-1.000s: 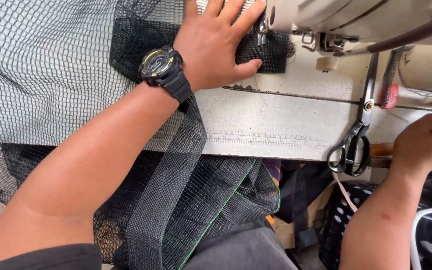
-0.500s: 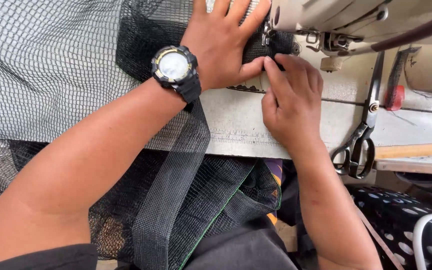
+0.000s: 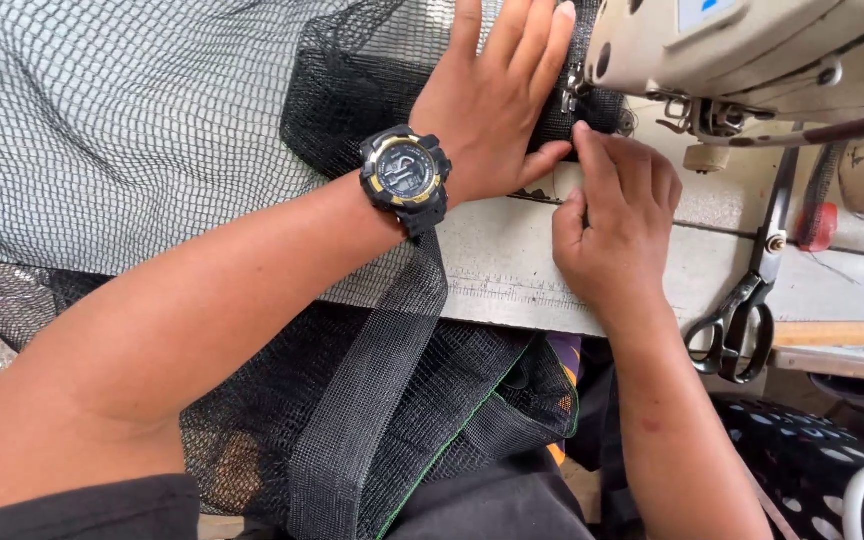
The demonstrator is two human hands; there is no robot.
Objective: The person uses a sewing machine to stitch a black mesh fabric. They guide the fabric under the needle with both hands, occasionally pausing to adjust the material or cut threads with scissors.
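Observation:
My left hand (image 3: 497,105), with a black wristwatch (image 3: 405,176) on the wrist, lies flat with fingers spread on black mesh fabric (image 3: 352,90) on the sewing table. Its fingertips reach under the cream sewing machine head (image 3: 742,50), beside the presser foot (image 3: 574,92). My right hand (image 3: 617,225) rests right next to it, fingertips pinching and pressing the dark folded edge of the mesh just in front of the presser foot. A black mesh strap (image 3: 372,400) hangs from the table edge down into my lap.
Large scissors (image 3: 747,300) lie on the worn white table (image 3: 512,270) to the right, next to a red-handled tool (image 3: 814,225). Lighter grey netting (image 3: 122,130) covers the table's left side. A dark spotted fabric (image 3: 812,470) sits at the lower right.
My right hand moved from the far right, near the scissors, over to the presser foot and now presses the mesh edge. The left hand stayed flat on the mesh.

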